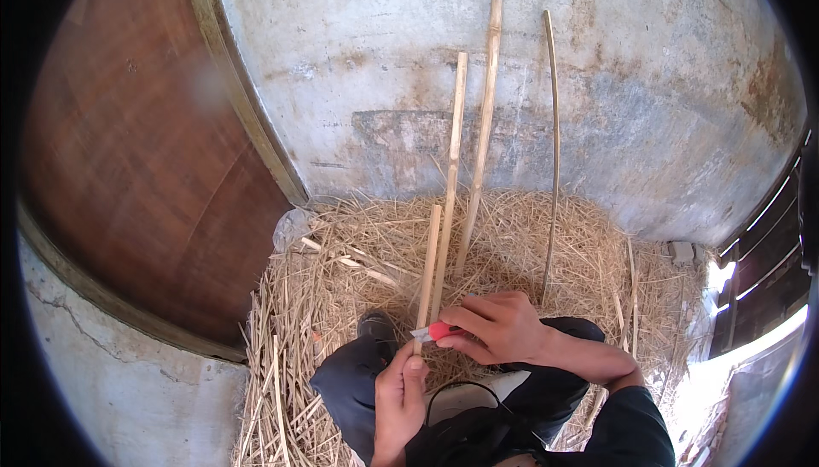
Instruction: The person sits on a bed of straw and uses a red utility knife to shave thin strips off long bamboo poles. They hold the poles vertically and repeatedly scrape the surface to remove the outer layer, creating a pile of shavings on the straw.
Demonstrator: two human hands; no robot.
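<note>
Over on the left stands the reddish-brown door [145, 151] in its wooden frame [247, 92], meeting a stained, pale wall [665, 109] with straw [589, 237] spread thickly along its foot!

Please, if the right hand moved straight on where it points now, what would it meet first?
Probably the pale stick gripped by the left hand: the right hand points leftward, and the blade of its red-handled knife overlaps that stick in view. Actual contact is hard to tell.

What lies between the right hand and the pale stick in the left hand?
A red-handled cutter: in the head view, the right hand holds it, and its blade overlaps the pale stick beside the left hand.
</note>
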